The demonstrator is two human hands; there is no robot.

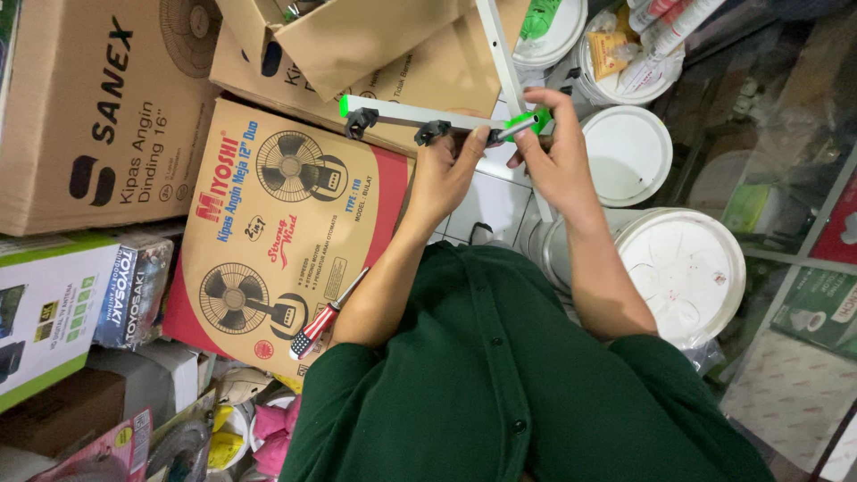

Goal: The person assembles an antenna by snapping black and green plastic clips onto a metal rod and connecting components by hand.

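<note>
My left hand [444, 174] and my right hand [557, 152] both grip a white square metal bar [403, 116] with green end caps and black clips on it. The left hand holds it near a black clip [432, 132]. The right hand's fingers pinch the green end [536, 120] of a thin metal rod that lies along the bar. A second white bar [502, 55] crosses it and runs up and away. A screwdriver [323, 319] with a red, white and blue handle lies on a fan carton beside my left elbow.
Cardboard fan cartons [277, 241] are stacked to the left and ahead. White lidded buckets [683, 272] stand to the right, one holding tubes and packets. A glass shelf frame [803, 241] is at the far right. Small boxes and bags [134, 295] crowd the lower left.
</note>
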